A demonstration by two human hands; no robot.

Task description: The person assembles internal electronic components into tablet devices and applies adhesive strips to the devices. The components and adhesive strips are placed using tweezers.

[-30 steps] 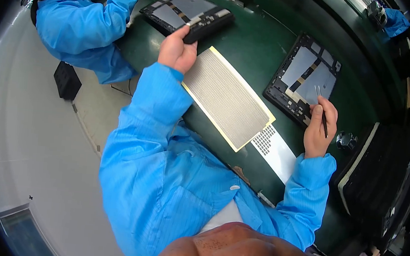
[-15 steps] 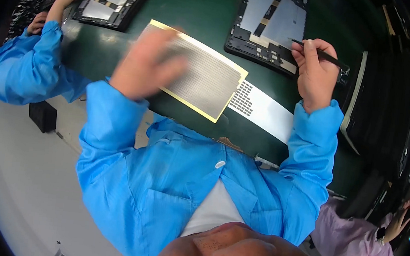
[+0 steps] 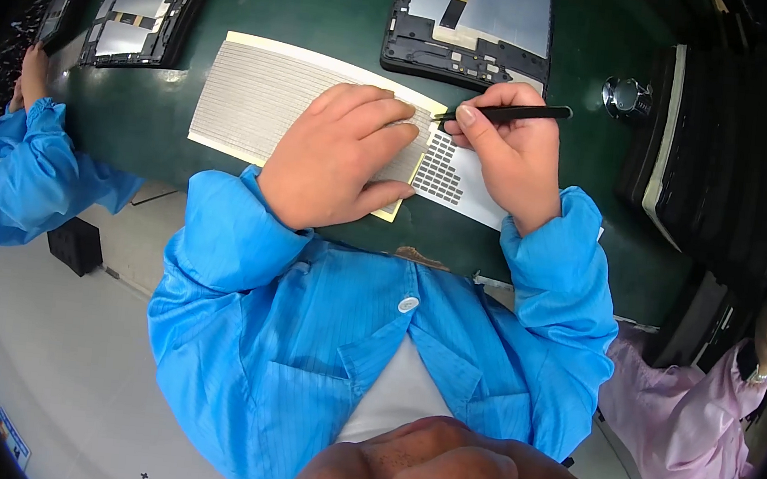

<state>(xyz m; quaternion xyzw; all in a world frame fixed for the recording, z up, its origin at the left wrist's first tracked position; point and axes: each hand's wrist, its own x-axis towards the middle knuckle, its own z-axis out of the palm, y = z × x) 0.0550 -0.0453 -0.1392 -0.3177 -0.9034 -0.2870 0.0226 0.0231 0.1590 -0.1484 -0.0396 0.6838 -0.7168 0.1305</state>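
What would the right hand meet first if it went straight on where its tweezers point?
Probably the yellow-edged sheet, whose right end lies by the tips of the tweezers; if they pass above it, the left hand. Depth is unclear.

Gridded sheet [image 3: 255, 90] on green table [image 3: 299, 10]

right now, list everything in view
table: 1, green, upper view
gridded sheet: 1, pale grey, on table
strip: 1, white and black, right of sheet
open devices: 2+, black and grey, top centre, left
tweezers: 1, black, near strip
round object: 1, silver, upper right
large item: 1, black, far right
box: 1, black, left
co-worker's sleeve: 1, blue, left
another co-worker's sleeve: 1, pink, lower right
jacket: 1, blue, centre
left hand: 1, bare, on sheet
right hand: 1, bare, gripping tweezers
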